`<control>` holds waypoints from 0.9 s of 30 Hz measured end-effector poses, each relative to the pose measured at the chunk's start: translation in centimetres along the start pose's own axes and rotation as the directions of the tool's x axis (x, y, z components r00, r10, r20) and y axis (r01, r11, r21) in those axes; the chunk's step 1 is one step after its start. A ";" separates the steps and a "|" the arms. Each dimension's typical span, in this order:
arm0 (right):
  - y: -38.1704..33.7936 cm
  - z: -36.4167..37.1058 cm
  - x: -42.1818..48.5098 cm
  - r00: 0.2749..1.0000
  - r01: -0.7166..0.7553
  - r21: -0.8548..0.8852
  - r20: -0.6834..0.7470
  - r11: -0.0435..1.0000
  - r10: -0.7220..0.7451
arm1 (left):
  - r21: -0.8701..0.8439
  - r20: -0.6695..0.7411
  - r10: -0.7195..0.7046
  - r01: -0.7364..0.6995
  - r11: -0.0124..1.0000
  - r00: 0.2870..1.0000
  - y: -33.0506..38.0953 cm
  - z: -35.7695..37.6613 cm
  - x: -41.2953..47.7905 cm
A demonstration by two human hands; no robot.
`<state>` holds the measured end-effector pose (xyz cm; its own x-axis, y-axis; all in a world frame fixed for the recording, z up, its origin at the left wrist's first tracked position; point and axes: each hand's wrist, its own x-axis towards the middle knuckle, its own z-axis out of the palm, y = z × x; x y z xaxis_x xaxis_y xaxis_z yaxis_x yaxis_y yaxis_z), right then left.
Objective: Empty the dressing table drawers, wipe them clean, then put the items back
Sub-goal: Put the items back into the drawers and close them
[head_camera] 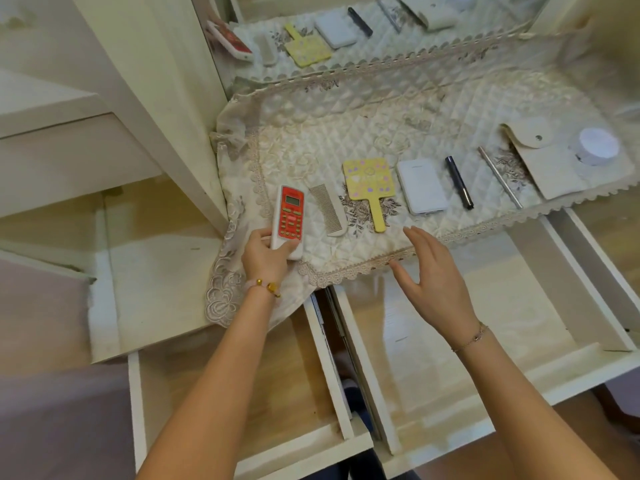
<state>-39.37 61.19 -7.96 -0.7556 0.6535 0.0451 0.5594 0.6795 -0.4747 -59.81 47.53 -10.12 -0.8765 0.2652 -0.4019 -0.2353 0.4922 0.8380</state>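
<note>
— Where's the remote?
— In my left hand, fingers curled round its lower end, at the quilted cloth's front-left corner.
— Your right hand?
— Fingers spread, holding nothing, over the cloth's front edge.

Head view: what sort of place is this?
Probably a home dressing table: a mirror behind the quilted lace cloth, a comb and yellow hand mirror on it, open drawers below.

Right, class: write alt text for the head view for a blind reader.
The left hand grips a red and white remote control on a quilted cream cloth; the right hand hovers open beside it. A pale comb and yellow paddle mirror lie there, above two open white drawers.
</note>
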 end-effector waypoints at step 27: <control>9.6 -3.3 9.8 0.957 -0.291 0.326 0.085 0.900 0.279 | -0.559 0.185 -0.051 0.148 0.816 0.981 1.8 5.1 -10.7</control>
<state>-40.26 75.20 -9.16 -0.5957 0.7862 -0.1641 0.6123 0.3123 -0.7263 -48.72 49.79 -6.20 -0.7705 0.3881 -0.5057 -0.5563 -0.0221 0.8307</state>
